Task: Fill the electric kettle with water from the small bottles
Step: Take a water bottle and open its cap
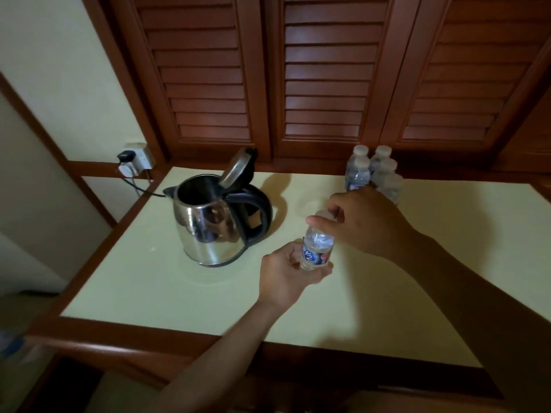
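Early days, I'd say: the shiny steel electric kettle point(208, 228) stands lid-up toward the pale desk's point(149, 293) back-left corner, while the left grip point(283, 275) holds a small clear plastic water bottle point(316, 248) mid-desk and the right grip point(369, 225) pinches its white cap point(325, 215).

Pale yellow counter point(149, 278) with a brown wooden edge. Brown louvred shutters point(325, 79) stand behind its back edge. A white wall socket point(140, 158) holding a black plug point(125, 157) sits beside the back left corner.
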`<state>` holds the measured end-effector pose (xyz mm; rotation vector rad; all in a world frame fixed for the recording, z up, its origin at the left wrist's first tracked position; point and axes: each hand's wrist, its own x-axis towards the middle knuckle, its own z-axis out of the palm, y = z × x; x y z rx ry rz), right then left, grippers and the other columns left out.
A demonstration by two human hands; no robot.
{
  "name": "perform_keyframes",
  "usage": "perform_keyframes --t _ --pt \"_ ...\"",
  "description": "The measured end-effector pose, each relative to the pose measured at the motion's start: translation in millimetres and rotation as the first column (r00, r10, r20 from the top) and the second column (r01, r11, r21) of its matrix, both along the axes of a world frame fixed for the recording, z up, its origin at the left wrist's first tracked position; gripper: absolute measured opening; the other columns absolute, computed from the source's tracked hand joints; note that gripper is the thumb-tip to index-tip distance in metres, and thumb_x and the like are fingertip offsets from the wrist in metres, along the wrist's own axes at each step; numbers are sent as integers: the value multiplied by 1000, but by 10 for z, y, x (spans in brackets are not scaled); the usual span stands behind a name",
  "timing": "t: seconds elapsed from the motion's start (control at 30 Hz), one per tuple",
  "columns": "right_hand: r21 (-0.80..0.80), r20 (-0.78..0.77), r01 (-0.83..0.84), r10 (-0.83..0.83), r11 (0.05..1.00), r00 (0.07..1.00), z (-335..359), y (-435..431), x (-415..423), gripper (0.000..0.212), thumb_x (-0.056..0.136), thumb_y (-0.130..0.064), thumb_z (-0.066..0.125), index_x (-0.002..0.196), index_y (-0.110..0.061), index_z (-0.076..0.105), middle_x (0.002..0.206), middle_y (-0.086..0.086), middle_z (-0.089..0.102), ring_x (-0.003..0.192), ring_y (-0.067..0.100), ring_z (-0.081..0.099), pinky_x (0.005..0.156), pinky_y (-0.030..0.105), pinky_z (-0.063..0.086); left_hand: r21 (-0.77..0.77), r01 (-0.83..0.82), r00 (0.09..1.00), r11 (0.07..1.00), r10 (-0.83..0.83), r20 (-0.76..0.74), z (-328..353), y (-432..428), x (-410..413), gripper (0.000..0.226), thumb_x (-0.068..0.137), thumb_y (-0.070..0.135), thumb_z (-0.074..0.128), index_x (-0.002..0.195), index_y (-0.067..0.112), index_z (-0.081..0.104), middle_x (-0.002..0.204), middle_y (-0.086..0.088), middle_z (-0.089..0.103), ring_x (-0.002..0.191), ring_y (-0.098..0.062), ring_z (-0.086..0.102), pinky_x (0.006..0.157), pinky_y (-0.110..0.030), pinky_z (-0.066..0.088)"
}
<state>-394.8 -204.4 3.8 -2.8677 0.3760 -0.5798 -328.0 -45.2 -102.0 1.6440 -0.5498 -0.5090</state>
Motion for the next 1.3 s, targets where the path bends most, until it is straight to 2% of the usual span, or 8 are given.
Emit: perform_keyframes --t 0.1,0.33,0.5,0.7,0.87,0.97,1.13,1.3 --pt "39 33 -78 77 996 996 74 343 39 51 84 -65 57 57 -23 48 49 -1 50 47 12 48 49 30 36 1 61 997 998 -61 38 27 400 136 33 61 18 96 87 25 76 86 -3 79 85 -26 77 83 -49 62" --pt "172 -77 -292 308 941 948 350 1182 324 14 98 -29 58 91 -19 64 86 -7 52 80 4 48 68 19 34 100 79 978 992 -97 185 211 1302 647 36 58 21 99 83 14 75 76 -2 76 66 -9 70 60 -23 55" --pt "206 67 -164 154 965 986 453 1735 690 35 88 -54 62 107 -27 73 94 -11 62 83 1 57 67 16 39 92 71 952 993 -95 290 298 1804 1058 45 56 46 95 95 33 76 84 15 77 78 -7 73 72 -38 61" --pt "243 223 -36 -19 969 975 437 2250 1143 51 78 -69 60 67 -19 68 62 -1 62 59 15 58 60 38 46 68 46 914 997 -69 400 403 2224 1449 48 57 45 95 98 31 74 84 21 75 78 3 70 66 -13 55" --pt "334 153 -95 46 938 987 492 2356 1241 19 86 -39 72 96 -24 76 84 -10 72 78 5 66 70 31 55 77 66 919 995 -90 384 368 2367 1605 47 61 41 94 102 29 73 86 20 74 79 7 69 66 -8 52" --pt "412 81 -111 85 904 993 534 2345 1242 38 86 -29 75 123 -27 68 104 -17 72 94 -4 66 83 22 55 64 61 928 996 -80 364 348 2383 1603 47 62 40 94 103 30 71 85 23 72 80 9 68 65 -6 50" --pt "204 81 -36 20 978 997 552 2430 1310 41 81 -60 67 86 -20 72 73 -6 66 68 7 59 60 18 42 34 40 931 999 -49 362 293 2357 1564 51 62 38 94 107 26 73 90 19 75 81 5 69 69 -11 54" --pt "260 54 -116 106 959 993 566 2369 1215 19 86 -36 75 97 -21 75 83 -9 65 79 7 59 66 23 46 50 46 926 998 -61 373 224 2307 1567 54 64 39 93 111 23 72 95 16 76 85 6 69 73 -11 55"
